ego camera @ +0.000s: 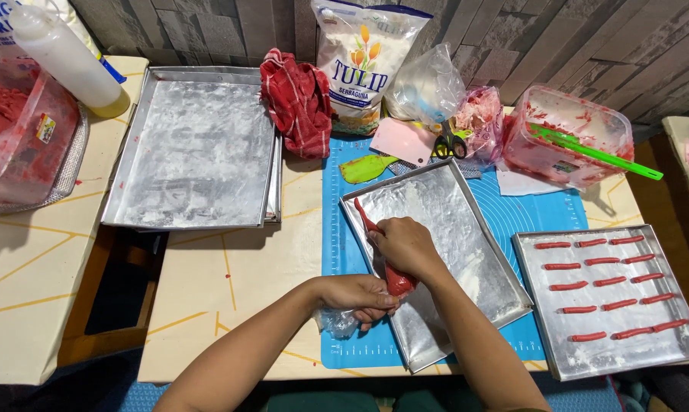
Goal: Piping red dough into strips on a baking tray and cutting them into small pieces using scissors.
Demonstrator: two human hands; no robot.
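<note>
1. Right hand point(405, 246) is clenched round a soft red piping bag point(394, 278); its nozzle, apparently touching, points onto a floured metal tray point(466, 252).
2. Left hand point(356, 296) grips the bag's twisted clear plastic tail.
3. Neighbouring tray point(684, 336) carries short red piped strips point(604, 282) in rows.

Both bare forearms reach in from the near edge and angle toward each other, so the hands meet near the middle. The right hand point(407, 246) lies farther out, knuckles up, fingers curled down and closed in a grip, wrist bent a little to the left. The left hand point(357, 296) sits just nearer and to the left, touching the right, its fingers closed in a squeeze, thumb on top.
</note>
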